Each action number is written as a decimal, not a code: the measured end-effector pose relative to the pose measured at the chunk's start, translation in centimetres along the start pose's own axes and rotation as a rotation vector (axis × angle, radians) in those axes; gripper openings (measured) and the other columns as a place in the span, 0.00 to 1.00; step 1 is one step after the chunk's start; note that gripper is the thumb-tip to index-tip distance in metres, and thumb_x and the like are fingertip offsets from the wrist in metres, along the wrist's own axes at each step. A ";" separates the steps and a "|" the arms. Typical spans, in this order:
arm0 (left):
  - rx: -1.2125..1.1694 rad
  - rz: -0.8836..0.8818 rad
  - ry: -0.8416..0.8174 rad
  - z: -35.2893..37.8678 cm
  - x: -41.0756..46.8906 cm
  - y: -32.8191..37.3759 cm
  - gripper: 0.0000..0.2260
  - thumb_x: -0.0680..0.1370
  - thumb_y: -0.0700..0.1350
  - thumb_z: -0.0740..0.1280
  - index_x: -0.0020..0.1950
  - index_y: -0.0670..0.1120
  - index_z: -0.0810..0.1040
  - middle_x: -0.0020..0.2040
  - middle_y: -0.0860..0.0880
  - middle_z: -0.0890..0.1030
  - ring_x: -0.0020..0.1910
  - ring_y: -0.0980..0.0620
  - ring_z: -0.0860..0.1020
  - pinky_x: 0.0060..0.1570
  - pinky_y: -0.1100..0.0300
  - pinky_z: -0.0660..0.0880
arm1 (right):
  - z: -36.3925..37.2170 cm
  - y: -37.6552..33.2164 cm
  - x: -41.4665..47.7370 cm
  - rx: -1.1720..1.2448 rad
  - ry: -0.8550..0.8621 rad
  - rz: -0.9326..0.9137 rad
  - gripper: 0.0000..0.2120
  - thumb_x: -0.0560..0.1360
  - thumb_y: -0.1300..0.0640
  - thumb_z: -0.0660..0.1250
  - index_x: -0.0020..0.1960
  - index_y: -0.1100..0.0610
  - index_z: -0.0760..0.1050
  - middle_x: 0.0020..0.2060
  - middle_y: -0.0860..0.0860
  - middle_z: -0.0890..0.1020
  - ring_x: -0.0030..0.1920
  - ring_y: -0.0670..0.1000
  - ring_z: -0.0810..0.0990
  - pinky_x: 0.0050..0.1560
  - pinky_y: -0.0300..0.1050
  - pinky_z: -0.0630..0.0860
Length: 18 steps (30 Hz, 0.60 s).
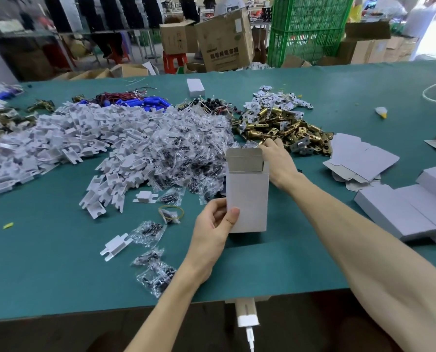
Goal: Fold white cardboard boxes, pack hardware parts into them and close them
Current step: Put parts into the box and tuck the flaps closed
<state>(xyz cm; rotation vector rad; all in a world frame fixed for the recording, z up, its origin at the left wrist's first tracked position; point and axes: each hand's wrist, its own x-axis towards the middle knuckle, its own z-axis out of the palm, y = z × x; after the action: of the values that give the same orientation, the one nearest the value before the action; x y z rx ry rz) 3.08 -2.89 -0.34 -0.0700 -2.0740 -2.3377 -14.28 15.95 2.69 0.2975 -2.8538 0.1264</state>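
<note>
An upright white cardboard box (248,199) with its top flap open stands on the green table (59,262), in the middle. My left hand (211,229) grips its lower left corner, thumb on the front face. My right hand (279,161) reaches past the box's right side to the near edge of the pile of brass hardware parts (288,128); its fingertips are curled there, and the box hides whether they hold a part.
A large heap of white plastic brackets (72,138) and bagged small parts (186,148) fills the left and centre. Flat unfolded box blanks (359,158) and closed white boxes (414,204) lie at the right. A charger cable (248,326) hangs at the near edge.
</note>
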 end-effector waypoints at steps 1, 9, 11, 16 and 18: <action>-0.001 0.003 0.001 0.0 0.0 0.0 0.17 0.77 0.52 0.70 0.62 0.46 0.78 0.55 0.52 0.87 0.55 0.56 0.84 0.51 0.65 0.79 | -0.1 0.3 -0.4 0.018 0.022 -0.004 0.18 0.76 0.73 0.63 0.63 0.60 0.74 0.59 0.56 0.74 0.61 0.58 0.68 0.58 0.52 0.74; -0.019 0.019 -0.022 0.1 -0.1 0.2 0.16 0.76 0.50 0.71 0.61 0.46 0.79 0.56 0.51 0.87 0.56 0.54 0.84 0.52 0.65 0.79 | -3.4 2.9 -1.7 0.321 0.273 0.104 0.12 0.81 0.72 0.57 0.55 0.64 0.78 0.53 0.56 0.78 0.54 0.54 0.76 0.54 0.49 0.76; -0.024 0.037 -0.040 0.1 -0.3 0.2 0.15 0.76 0.49 0.72 0.61 0.45 0.79 0.56 0.51 0.87 0.57 0.53 0.84 0.52 0.65 0.79 | -4.0 3.5 -2.4 0.380 0.304 0.162 0.13 0.82 0.71 0.57 0.56 0.64 0.79 0.54 0.56 0.78 0.54 0.52 0.75 0.52 0.44 0.71; -0.016 0.060 -0.077 0.0 -0.5 0.1 0.18 0.74 0.46 0.75 0.61 0.43 0.80 0.56 0.49 0.87 0.56 0.52 0.85 0.53 0.64 0.79 | -4.7 4.2 -3.7 0.358 0.197 0.105 0.11 0.83 0.62 0.62 0.60 0.65 0.80 0.56 0.59 0.78 0.56 0.55 0.76 0.58 0.43 0.71; -0.019 0.064 -0.081 0.0 -0.5 0.1 0.18 0.73 0.45 0.76 0.61 0.42 0.80 0.56 0.48 0.87 0.56 0.51 0.85 0.53 0.63 0.80 | -4.9 4.5 -4.1 0.338 0.039 0.068 0.14 0.81 0.59 0.67 0.64 0.64 0.78 0.60 0.58 0.77 0.60 0.57 0.76 0.64 0.48 0.71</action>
<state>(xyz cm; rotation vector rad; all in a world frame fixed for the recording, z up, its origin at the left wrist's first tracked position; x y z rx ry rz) 3.54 -2.93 -0.27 -0.2310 -2.0515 -2.3558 -10.14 21.63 5.97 0.2597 -2.7947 0.6245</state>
